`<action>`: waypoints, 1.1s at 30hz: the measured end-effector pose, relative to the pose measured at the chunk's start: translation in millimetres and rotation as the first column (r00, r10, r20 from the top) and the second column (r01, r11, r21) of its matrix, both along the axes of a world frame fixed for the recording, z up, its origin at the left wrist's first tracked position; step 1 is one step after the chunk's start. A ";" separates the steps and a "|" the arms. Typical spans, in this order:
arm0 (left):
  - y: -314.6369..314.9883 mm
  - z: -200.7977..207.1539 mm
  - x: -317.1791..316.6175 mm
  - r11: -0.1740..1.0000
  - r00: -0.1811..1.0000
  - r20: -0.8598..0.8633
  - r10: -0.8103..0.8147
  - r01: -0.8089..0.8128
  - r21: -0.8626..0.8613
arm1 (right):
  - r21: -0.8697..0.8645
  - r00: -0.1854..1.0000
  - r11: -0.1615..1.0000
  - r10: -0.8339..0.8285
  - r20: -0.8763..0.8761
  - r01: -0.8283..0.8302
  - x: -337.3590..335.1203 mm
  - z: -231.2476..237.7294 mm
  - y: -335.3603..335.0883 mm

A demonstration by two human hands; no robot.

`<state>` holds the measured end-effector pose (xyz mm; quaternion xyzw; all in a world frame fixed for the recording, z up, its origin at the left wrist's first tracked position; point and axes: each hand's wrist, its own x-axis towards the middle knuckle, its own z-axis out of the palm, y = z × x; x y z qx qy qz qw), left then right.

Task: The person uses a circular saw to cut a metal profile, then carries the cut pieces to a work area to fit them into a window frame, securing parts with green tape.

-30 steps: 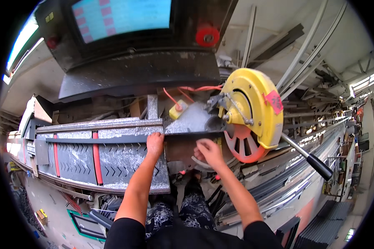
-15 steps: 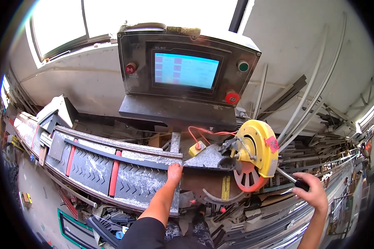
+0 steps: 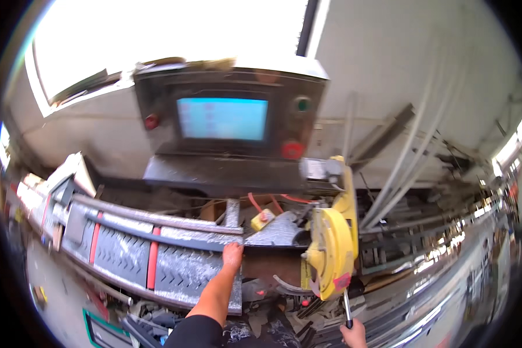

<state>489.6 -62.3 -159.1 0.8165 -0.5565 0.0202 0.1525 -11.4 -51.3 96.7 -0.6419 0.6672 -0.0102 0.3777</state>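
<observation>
My left hand [image 3: 233,254] is closed over the right end of a long dark profile bar [image 3: 182,238], which lies along the back fence of the roller table. My right hand [image 3: 354,334], low in the view and partly cut off by the edge, grips the black handle [image 3: 348,322] of a saw lever. The lever joins a miter saw with a yellow blade guard [image 3: 334,249], now tilted down toward me. Most of the saw blade is hidden by the guard. Between the saw and my left hand lies the brown saw bed [image 3: 272,265].
A control box with a lit screen [image 3: 223,119] and red and green buttons stands behind the saw. The roller table [image 3: 194,269], dusted white, stretches left. Metal lengths [image 3: 412,301] are stacked at the right. A yellow switch box [image 3: 263,219] has red cable.
My right hand has pulled the lever down and toward me, swinging the yellow saw head lower. My left hand stays on the bar. The whole view has shifted.
</observation>
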 end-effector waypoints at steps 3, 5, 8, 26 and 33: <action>-0.4 -12.2 4.6 0.997 0.995 -0.092 -0.035 0.028 -0.077 | -0.097 1.000 0.995 -0.018 0.005 0.018 -5.5 -24.5 -2.4; 9.5 -21.0 11.8 0.996 0.989 -0.147 -0.027 0.014 -0.090 | -0.058 0.998 0.998 -0.033 -0.062 0.030 7.0 -18.8 -6.0; 18.2 -31.0 21.5 1.000 0.995 -0.102 -0.013 0.012 -0.016 | 0.012 0.999 1.000 0.009 -0.052 -0.009 11.8 -21.2 -12.4; 4.9 -22.2 22.6 0.998 0.993 -0.111 -0.049 0.053 0.035 | -0.021 1.000 1.000 0.013 0.013 -0.013 -0.3 -67.2 4.9; 0.8 -22.9 22.1 0.996 0.995 -0.091 -0.032 0.039 0.081 | -0.074 0.999 0.997 -0.015 0.030 0.017 -2.1 -92.6 6.7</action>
